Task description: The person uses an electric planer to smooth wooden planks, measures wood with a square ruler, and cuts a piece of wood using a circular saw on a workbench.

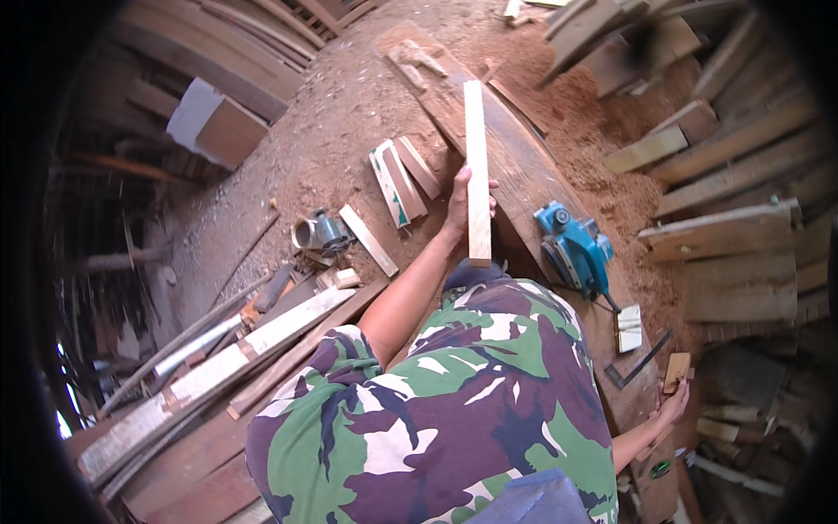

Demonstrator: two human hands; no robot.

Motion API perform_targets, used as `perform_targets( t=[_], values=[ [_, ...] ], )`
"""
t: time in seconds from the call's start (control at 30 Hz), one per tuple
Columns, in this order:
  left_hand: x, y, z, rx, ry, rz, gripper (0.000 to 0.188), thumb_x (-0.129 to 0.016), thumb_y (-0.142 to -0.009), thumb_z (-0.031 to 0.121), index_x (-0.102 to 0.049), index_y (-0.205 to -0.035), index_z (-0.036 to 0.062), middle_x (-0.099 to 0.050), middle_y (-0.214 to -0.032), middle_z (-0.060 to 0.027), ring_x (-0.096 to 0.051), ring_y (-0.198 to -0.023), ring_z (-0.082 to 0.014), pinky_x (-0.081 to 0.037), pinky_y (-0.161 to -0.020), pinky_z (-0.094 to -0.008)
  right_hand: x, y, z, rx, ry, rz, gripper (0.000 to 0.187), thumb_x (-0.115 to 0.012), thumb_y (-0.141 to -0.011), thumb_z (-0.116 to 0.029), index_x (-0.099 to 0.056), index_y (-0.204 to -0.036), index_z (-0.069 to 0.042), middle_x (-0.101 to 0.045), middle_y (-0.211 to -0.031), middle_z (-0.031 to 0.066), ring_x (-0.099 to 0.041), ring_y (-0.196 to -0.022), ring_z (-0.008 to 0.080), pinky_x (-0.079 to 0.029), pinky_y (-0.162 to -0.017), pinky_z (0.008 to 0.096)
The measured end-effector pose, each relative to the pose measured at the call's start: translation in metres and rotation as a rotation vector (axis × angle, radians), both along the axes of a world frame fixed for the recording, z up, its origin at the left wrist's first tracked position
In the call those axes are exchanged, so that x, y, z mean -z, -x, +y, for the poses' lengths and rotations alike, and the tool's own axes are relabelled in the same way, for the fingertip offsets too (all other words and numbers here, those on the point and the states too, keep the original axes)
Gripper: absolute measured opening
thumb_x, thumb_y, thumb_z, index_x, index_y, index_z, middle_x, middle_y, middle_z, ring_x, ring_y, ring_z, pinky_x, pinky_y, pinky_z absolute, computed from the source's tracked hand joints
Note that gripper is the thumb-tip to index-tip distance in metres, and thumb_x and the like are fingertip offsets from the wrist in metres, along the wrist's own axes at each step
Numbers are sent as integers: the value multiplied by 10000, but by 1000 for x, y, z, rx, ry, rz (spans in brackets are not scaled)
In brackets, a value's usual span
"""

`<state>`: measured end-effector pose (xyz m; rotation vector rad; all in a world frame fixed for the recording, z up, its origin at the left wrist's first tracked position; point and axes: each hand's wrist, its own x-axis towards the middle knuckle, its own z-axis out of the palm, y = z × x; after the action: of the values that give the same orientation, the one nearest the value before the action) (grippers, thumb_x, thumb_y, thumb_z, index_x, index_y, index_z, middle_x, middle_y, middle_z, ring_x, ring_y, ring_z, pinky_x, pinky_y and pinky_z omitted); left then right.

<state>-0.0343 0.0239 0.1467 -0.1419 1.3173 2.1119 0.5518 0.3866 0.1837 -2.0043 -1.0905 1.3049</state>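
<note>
My left hand [461, 203] is wrapped round a long, pale wooden batten [476, 166], held out ahead of my body above the workbench. The thumb lies along its left side and fingertips show at its right. Off to the right, my right hand [672, 404] is closed on a small yellowish wooden block [676, 370] with a short piece jutting from its side. Close to that hand lies a dark, L-shaped square [639, 362]. A blue electric planer [576, 247] rests on the wooden workbench [515, 148], between the batten and the square.
A small white block [628, 328] sits behind the planer. Offcuts [403, 179] and a grey-green power tool [321, 234] lie on the ground at left, near long boards [253, 349]. Planks [729, 236] are stacked along the right. Reddish shavings [602, 166] cover the ground beside the bench.
</note>
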Motion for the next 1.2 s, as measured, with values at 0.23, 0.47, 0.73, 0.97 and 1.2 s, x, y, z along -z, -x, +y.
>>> perform_targets(
  t=[0.23,0.47,0.73,0.97,1.2],
  values=[
    [74,45,9,-39,-51,-166,815,-432,-964,814,-530,-1266,64,-648,-970,-146,-644,-610,-182,-580,-500,-328,-30,261,15,-369,-93,453,473,-675,-1012,-374,-548,-1416,-163,-559,-1334,45,-608,-1086,281,-552,-875,449],
    [103,35,29,-171,77,-49,602,-359,-1065,700,-565,-1057,135,-612,-782,-39,-626,-613,-156,-560,-547,-309,-48,528,-143,-942,366,548,388,-602,-1010,-296,-365,-1271,-134,-534,-1224,134,-610,-1084,282,-567,-887,512],
    [94,14,28,-119,-48,-283,706,-308,-1099,655,-331,-1573,133,-539,-1352,-81,-574,-1192,-185,-502,-982,-345,6,617,-215,-1338,118,62,594,-661,-1015,-282,-306,-1416,-25,-595,-1313,253,-651,-1174,366,-544,-989,406],
    [101,11,23,-10,13,-305,714,-265,-1114,631,-269,-1618,125,-516,-1381,-79,-536,-1200,-179,-462,-999,-322,14,626,-220,-1309,156,161,707,-677,-1007,-218,-332,-1572,28,-588,-1404,246,-625,-1273,320,-509,-1061,424],
    [113,9,16,27,142,-314,722,-231,-1125,619,-265,-1648,122,-570,-1330,-64,-575,-1111,-160,-481,-948,-293,6,693,-219,-1223,211,111,633,-696,-997,-207,-407,-1509,27,-660,-1259,212,-699,-1066,243,-576,-918,374]
  ],
)
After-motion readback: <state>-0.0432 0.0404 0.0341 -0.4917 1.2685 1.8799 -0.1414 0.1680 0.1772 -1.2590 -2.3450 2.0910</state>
